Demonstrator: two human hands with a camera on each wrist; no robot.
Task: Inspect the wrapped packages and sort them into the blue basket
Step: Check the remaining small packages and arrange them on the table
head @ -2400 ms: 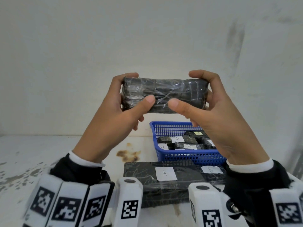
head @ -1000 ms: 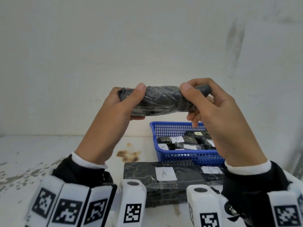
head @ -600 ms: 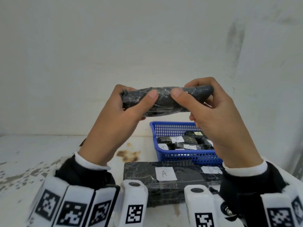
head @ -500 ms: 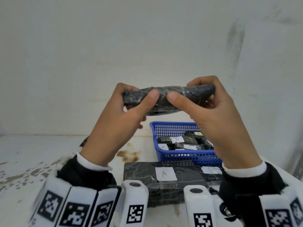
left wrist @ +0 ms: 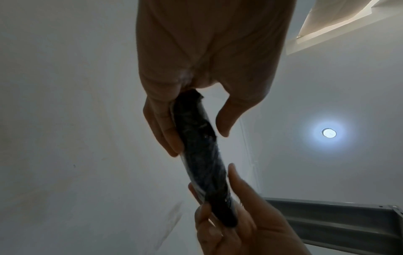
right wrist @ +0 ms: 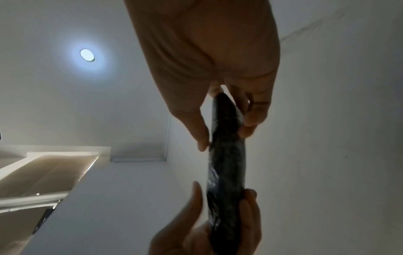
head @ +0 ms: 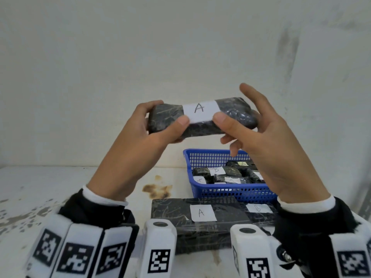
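Both hands hold one black film-wrapped package (head: 233, 114) up in front of the wall, its white label "A" (head: 199, 111) facing me. My left hand (head: 168, 114) grips its left end, thumb on the front and fingers behind. At the right end my right hand (head: 236, 116) pinches it, thumb in front, index finger lifted straight. The wrist views show the package edge-on (left wrist: 200, 155) (right wrist: 226, 163) between the two hands. Below, the blue basket (head: 230, 192) holds several labelled packages.
On the white table in front of the basket lies a large black package labelled "A" (head: 176, 213), and beside it one labelled "B" (head: 259, 208), partly hidden by my right wrist. A brown stain (head: 156, 189) marks the table. The wall stands close behind.
The package has turned from edge-on to showing its labelled "A" face. My right index finger has lifted off it. Both hands stay at about the same height.
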